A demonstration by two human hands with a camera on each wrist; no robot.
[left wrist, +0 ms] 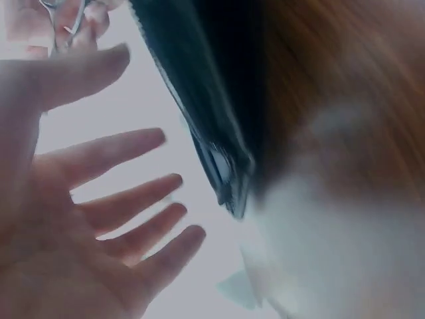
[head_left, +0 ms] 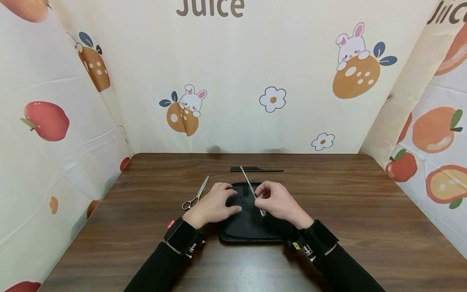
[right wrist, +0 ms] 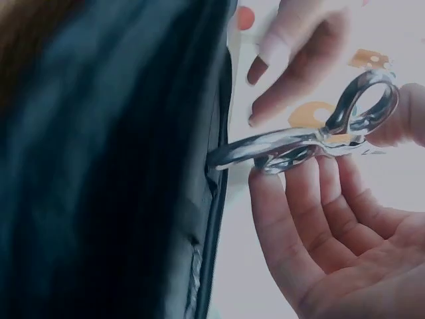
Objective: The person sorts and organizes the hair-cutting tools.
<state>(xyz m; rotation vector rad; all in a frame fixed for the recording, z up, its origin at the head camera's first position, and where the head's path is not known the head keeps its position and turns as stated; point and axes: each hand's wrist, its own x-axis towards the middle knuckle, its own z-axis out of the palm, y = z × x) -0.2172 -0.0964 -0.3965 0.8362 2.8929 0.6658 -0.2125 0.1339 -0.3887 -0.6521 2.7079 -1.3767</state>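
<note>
A black flat case (head_left: 242, 230) lies on the table in front of me. Above it my right hand (head_left: 279, 202) pinches a pair of silver scissors (right wrist: 299, 143) between thumb and fingers. In the right wrist view one end of these scissors is close to the case's edge; whether it touches I cannot tell. My left hand (head_left: 215, 205) hovers at the case's left side, fingers spread and holding nothing. The left wrist view shows its fingers apart from the case (left wrist: 199, 86). A second pair of scissors (head_left: 197, 194) lies on the table just beyond the left hand.
Behind the case a black tail comb (head_left: 255, 169) lies flat on the brown wooden table (head_left: 350, 215). A printed cloth (head_left: 233, 61) with fruit and rabbits hangs along the back and both sides of the table.
</note>
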